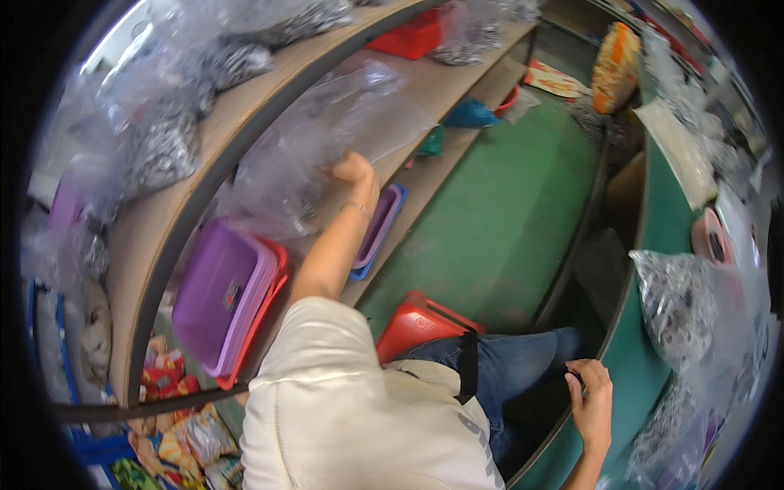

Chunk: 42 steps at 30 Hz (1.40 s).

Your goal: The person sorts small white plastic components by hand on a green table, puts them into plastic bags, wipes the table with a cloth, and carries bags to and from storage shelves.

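My left arm stretches out to the middle shelf, and my left hand (355,170) is at the edge of a large clear plastic bag (286,163). Its fingers curl in against the film and are partly hidden; they look closed on the bag. Small shiny pieces show inside the bag's lower part. Down on the right, my right hand (590,400) is by the edge of the green tabletop (649,327). Its fingers are loosely bent, apart from the thumb, with nothing in them.
Nested purple bins (224,294) and a red one stand on the shelf near my left arm. A red container (420,322) is beside my legs on the green floor (498,196). Bags of silvery parts (678,306) line the right table; more bags (163,147) fill the top shelf.
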Each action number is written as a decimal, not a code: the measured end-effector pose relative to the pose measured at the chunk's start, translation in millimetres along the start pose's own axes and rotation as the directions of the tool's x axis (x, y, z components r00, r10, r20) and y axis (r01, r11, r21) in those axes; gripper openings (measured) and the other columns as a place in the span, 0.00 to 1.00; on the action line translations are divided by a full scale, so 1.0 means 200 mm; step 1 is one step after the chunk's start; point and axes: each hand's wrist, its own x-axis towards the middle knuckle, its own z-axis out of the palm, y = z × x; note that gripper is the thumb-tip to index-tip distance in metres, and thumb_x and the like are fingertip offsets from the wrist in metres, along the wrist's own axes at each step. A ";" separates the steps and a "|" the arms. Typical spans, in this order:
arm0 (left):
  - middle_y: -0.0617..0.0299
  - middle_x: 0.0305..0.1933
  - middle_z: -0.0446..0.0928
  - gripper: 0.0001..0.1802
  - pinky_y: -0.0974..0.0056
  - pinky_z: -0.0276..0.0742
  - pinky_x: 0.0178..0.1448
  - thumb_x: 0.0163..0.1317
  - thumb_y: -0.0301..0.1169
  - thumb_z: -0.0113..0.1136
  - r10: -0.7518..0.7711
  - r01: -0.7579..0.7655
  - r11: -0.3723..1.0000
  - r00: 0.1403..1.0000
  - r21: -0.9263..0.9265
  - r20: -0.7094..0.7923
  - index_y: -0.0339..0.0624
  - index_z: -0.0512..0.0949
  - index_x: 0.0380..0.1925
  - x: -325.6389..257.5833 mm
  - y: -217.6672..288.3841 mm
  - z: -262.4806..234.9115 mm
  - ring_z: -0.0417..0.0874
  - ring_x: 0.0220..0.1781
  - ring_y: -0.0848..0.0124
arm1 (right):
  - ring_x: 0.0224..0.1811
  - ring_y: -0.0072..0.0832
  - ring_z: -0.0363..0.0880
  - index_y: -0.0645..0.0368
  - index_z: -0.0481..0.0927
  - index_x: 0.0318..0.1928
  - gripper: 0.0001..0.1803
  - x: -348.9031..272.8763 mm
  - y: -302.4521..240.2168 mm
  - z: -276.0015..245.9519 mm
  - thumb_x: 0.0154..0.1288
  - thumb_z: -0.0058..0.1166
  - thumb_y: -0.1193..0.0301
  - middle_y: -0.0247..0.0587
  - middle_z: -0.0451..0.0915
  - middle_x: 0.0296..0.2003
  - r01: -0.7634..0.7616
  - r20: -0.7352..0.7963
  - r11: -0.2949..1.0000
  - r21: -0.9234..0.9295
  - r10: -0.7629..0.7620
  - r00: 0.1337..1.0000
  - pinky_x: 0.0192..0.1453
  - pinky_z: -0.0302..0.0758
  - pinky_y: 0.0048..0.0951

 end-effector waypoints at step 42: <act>0.58 0.18 0.73 0.18 0.69 0.68 0.20 0.50 0.41 0.60 -0.071 -0.023 0.994 -0.875 -0.106 -0.479 0.36 0.71 0.20 -2.87 0.62 -3.46 0.73 0.18 0.73 | 0.15 0.20 0.67 0.65 0.74 0.35 0.08 -2.51 0.11 -0.20 0.58 0.40 0.78 0.37 0.71 0.16 -0.568 -0.750 0.492 0.660 0.383 -0.539 0.19 0.64 0.22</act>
